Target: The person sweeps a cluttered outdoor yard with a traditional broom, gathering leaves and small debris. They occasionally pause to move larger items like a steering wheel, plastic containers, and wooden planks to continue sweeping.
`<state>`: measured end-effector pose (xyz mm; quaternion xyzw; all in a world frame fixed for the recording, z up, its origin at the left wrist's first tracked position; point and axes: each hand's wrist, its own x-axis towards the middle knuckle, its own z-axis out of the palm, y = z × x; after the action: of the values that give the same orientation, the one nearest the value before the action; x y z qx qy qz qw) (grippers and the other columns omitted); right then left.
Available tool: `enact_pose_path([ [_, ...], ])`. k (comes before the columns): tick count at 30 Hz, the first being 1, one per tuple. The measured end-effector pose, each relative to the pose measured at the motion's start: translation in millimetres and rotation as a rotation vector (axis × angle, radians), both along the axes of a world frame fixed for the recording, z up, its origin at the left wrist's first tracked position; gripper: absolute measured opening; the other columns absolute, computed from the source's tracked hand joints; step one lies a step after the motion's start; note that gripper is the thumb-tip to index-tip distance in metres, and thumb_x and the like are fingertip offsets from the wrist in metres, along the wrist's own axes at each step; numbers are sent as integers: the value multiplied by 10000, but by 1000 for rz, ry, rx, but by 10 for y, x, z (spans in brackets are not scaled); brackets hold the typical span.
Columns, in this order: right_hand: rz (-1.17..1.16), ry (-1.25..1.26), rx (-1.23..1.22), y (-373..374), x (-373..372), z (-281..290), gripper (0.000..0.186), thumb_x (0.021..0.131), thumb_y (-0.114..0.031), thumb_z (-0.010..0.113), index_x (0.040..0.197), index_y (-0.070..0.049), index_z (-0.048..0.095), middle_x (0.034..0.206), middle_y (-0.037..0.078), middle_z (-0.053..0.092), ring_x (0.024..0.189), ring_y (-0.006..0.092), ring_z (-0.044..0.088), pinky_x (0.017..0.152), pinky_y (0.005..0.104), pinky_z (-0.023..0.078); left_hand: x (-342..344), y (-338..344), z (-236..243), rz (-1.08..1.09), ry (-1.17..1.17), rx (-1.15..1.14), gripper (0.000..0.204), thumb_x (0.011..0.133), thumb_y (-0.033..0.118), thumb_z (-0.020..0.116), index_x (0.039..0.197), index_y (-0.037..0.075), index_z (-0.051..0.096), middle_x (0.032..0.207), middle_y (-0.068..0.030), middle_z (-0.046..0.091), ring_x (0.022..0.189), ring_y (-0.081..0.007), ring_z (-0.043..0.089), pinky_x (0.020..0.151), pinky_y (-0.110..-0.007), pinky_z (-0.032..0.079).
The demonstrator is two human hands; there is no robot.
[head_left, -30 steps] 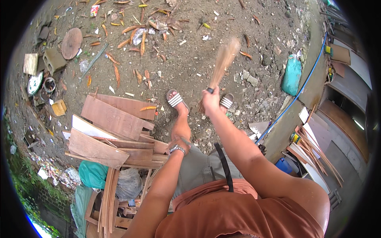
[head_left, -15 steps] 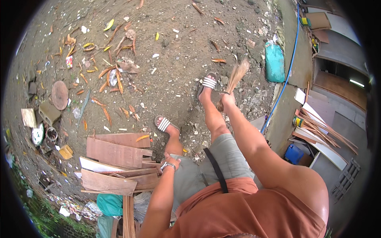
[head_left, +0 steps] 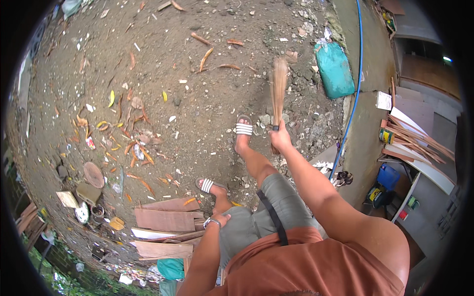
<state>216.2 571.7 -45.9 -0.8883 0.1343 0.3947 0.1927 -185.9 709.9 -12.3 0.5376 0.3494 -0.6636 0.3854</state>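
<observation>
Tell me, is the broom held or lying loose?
Held: the right hand wraps around the broom, its ends showing past the grip.

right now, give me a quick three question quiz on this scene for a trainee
1. Which hand holds the broom?
2. True or false: in the picture, the green bag lies to the left of the blue hose.
3. Fill in the blank: the left hand rests on the leg of the grey ____.

Key:
1. The right hand
2. True
3. shorts
</observation>
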Motion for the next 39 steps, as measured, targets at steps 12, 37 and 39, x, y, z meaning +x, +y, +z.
enact_pose_path([
  [12,166,-15,98,-760,1285,230,736,926,-200,527,1579,-251,191,1056,256,689,953,423,680,822,531,523,1609,679,573,-163,50,213,1204,805,555,724,1557,-51,5,1477,-309,434,1369,-413,459,1145,-414,362],
  [37,945,73,-50,1192,1018,359,825,865,-138,545,1591,-208,161,1151,289,656,1034,459,651,879,525,522,1838,2302,253,49,37,168,1273,820,524,750,1550,-18,-141,1542,-267,374,1436,-390,371,1186,-403,310],
  [39,755,-7,-76,1452,988,371,835,867,-149,549,1594,-196,140,1107,291,669,1008,461,659,856,530,523,1863,2413,276,36,55,141,1262,827,543,735,1556,-3,-138,1544,-268,369,1432,-404,373,1189,-419,303],
])
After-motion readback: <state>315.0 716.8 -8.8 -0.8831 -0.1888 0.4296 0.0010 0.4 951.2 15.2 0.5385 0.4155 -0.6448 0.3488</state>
